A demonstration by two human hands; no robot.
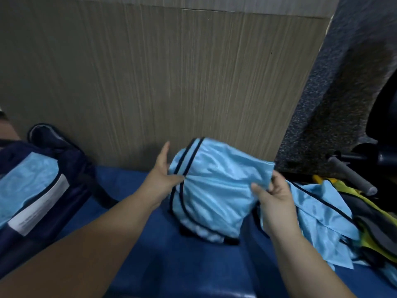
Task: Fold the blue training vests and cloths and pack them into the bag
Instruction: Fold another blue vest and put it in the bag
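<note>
Wood-grain panelling backs a blue padded bench point(171, 254). Above it a half-folded light-blue vest point(214, 186), slippery satin with dark piping, is held up. The left hand point(165, 177) pinches one trimmed edge under its thumb and the right hand point(272, 194) pinches the opposite corner. I'd say folding is under way. Next, the limp bundle wants squaring, then carrying left into the open navy bag point(71, 168), where blue cloth already lies.

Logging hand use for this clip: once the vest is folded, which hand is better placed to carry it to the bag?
Left. The left hand holds the vest on the side facing the bag; the right hand is beside the unfolded pile.
</note>
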